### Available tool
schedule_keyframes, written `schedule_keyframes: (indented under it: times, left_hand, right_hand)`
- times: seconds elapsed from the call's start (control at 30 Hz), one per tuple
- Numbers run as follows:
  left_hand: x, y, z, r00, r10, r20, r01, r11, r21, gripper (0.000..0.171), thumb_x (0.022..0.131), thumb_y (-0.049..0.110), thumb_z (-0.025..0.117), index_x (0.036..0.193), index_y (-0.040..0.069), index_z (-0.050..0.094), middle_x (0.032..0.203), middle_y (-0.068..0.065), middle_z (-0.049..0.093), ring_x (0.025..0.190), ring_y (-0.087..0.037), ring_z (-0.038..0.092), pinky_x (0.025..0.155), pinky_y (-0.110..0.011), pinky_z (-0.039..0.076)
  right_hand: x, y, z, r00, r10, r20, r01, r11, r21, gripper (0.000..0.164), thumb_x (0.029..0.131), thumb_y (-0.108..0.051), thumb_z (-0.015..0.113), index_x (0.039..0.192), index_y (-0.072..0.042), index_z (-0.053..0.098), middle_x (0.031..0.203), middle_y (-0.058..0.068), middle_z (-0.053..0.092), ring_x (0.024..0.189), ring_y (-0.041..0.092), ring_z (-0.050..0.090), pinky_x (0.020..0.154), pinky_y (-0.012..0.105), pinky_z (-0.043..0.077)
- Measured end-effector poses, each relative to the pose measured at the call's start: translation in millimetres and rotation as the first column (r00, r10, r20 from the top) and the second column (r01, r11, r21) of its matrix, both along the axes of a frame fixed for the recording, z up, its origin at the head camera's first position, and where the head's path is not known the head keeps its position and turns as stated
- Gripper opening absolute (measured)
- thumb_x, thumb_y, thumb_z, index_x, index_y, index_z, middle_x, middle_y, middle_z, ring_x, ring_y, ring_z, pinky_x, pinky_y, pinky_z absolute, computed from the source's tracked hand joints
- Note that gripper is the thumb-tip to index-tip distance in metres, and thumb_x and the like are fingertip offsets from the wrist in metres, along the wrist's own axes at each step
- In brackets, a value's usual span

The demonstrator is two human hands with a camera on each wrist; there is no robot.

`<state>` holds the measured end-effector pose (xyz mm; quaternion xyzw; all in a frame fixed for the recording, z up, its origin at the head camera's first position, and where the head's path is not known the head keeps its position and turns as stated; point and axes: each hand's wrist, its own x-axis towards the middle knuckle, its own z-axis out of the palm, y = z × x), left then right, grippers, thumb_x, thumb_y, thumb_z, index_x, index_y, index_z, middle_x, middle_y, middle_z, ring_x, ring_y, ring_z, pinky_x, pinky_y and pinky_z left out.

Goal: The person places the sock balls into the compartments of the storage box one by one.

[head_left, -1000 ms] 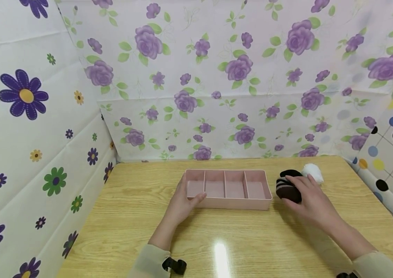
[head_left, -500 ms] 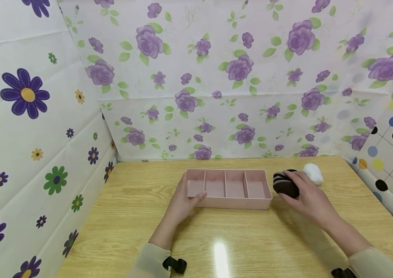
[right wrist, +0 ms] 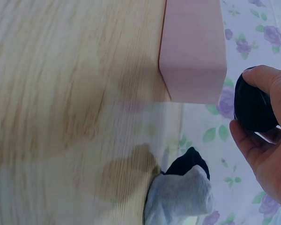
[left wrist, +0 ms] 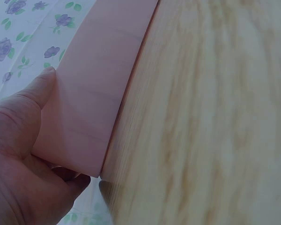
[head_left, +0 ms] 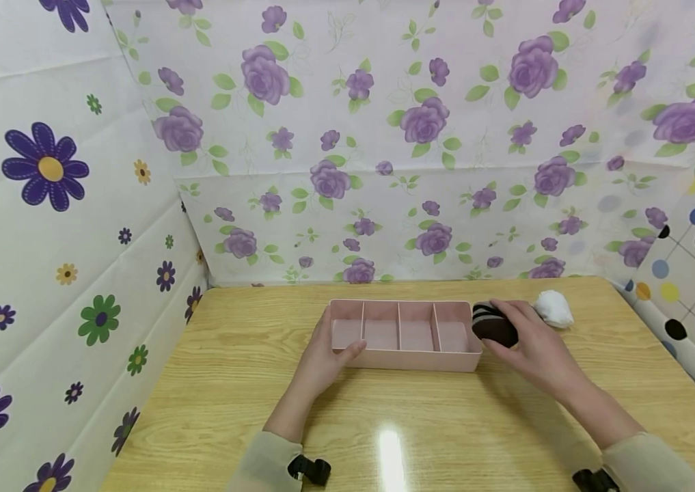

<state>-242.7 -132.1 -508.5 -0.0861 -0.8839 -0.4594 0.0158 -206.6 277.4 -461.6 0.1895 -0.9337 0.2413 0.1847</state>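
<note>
A pink box (head_left: 411, 361) with several compartments in a row sits on the wooden table. At its left end my left hand (head_left: 319, 362) grips it, thumb over the front wall and fingers round the end; the left wrist view shows the thumb (left wrist: 40, 86) at the rim. My right hand (head_left: 534, 348) holds a dark rolled sock (head_left: 493, 326) with grey stripes, raised beside the right end of the box and overlapping its rim in the head view. The right wrist view shows that rolled sock (right wrist: 254, 105) pinched between thumb and fingers, past the box's end wall (right wrist: 194, 85).
A white rolled sock (head_left: 553, 309) lies behind my right hand. Next to it in the right wrist view is a black bundle (right wrist: 189, 161), which the hand hides in the head view. Flower-printed cloth (head_left: 384, 205) borders the back of the table (head_left: 249, 383).
My right hand has lifted the dark rolled sock and carried it left, from beside the white one to the box's right end. The left hand and the box stay in place.
</note>
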Motion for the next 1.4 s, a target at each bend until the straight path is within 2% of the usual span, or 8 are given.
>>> schedule_keyframes:
  times: [0.37,0.6,0.83,1.1,1.4]
  left_hand:
    - [1.6,1,2.8,1.0,0.0,0.003,0.0,1.0,0.009,0.113,0.102,0.048,0.081,0.178,0.008,0.008,0.181,-0.021,0.018,0.163,-0.046,0.027,0.129,-0.065,0.028]
    - [2.6,1,2.8,1.0,0.007,0.005,-0.007,1.0,0.002,0.114,0.101,0.052,0.08,0.178,0.008,0.008,0.181,-0.022,0.02,0.162,-0.047,0.029,0.128,-0.066,0.029]
    - [1.4,2,1.6,1.0,0.005,0.0,-0.005,1.0,0.005,0.111,0.103,0.043,0.081,0.178,0.009,0.008,0.181,-0.022,0.019,0.162,-0.046,0.028,0.128,-0.066,0.029]
    - [1.8,2,1.9,1.0,0.003,0.002,-0.003,1.0,0.006,0.111,0.102,0.045,0.081,0.178,0.009,0.008,0.181,-0.022,0.019,0.162,-0.047,0.028,0.128,-0.066,0.029]
    - [1.6,1,1.7,1.0,0.002,0.0,-0.002,1.0,-0.001,0.111,0.102,0.048,0.08,0.178,0.009,0.008,0.181,-0.022,0.019,0.161,-0.048,0.03,0.127,-0.067,0.031]
  right_hand:
    - [-4.2,-17,-0.6,0.998,0.02,0.06,-0.018,0.999,-0.039,0.074,0.1,-0.02,0.086,0.162,-0.002,0.051,0.148,0.024,0.056,0.118,0.046,0.068,0.087,0.062,0.062]
    - [-7.8,-26,-3.0,0.997,0.023,0.079,-0.019,0.999,-0.05,0.074,0.1,-0.023,0.086,0.162,-0.001,0.051,0.15,0.024,0.055,0.119,0.046,0.068,0.089,0.064,0.06]
    - [-11.2,-33,-6.8,0.995,0.013,0.104,-0.007,0.999,-0.054,0.074,0.1,-0.023,0.086,0.162,-0.002,0.05,0.151,0.025,0.055,0.125,0.048,0.065,0.094,0.066,0.059]
    - [-16.3,-41,-10.8,0.995,0.024,0.096,-0.018,0.998,-0.067,0.073,0.1,-0.022,0.086,0.161,0.0,0.052,0.15,0.024,0.056,0.124,0.046,0.066,0.095,0.065,0.059]
    - [-21.2,-45,-16.6,0.993,-0.007,0.114,0.013,0.999,-0.047,0.072,0.1,-0.024,0.085,0.161,-0.003,0.052,0.15,0.024,0.057,0.121,0.046,0.068,0.092,0.065,0.059]
